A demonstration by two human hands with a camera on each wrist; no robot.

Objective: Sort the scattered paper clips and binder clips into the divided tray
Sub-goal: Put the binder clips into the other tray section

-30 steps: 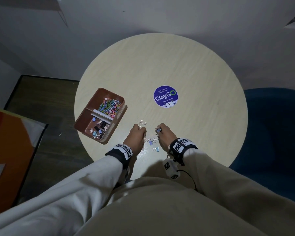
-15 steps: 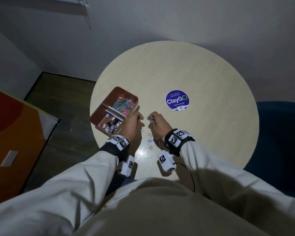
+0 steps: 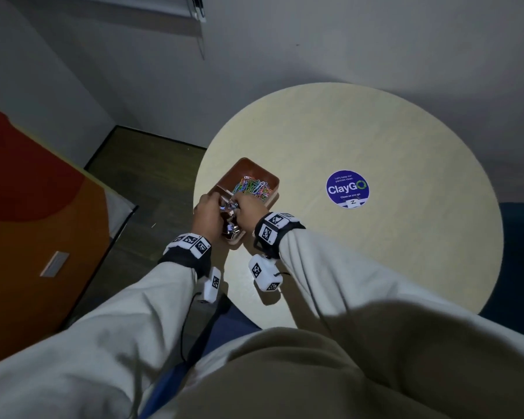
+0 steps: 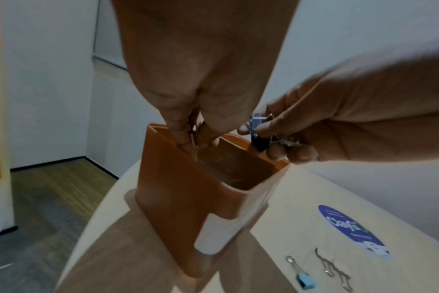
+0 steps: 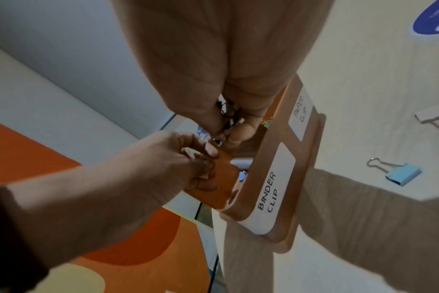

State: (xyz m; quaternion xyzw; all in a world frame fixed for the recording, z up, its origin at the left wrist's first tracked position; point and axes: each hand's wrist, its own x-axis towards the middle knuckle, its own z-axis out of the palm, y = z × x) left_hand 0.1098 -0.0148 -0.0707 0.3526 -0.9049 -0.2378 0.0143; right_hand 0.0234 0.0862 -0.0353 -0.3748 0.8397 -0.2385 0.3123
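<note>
Both hands were over the tray (image 3: pixel 271 179) at the table (image 3: pixel 375 122) edge. Right hand (image 3: pixel 250 214) had fingers curled, pinching a bunch of binder clips (image 4: pixel 260 129) – blue and dark ones – just above the tray's near compartment, the one labelled BINDER CLIP (image 5: pixel 268 195). Left hand (image 3: pixel 208 216) had fingertips (image 4: pixel 178 126) pinched on small metal clips, dipping into the tray at its rim; exact kind was too blurry to tell. Coloured paper clips (image 3: pixel 251 187) filled the far compartment, just beyond the fingers. A light blue binder clip (image 5: pixel 399 172) and a white one (image 5: pixel 434 117) lay on the table, well apart from the right fingers – loose wire clips (image 4: pixel 332 267) beside the blue one. A ClayGo sticker (image 3: pixel 347 189) sat further right.
</note>
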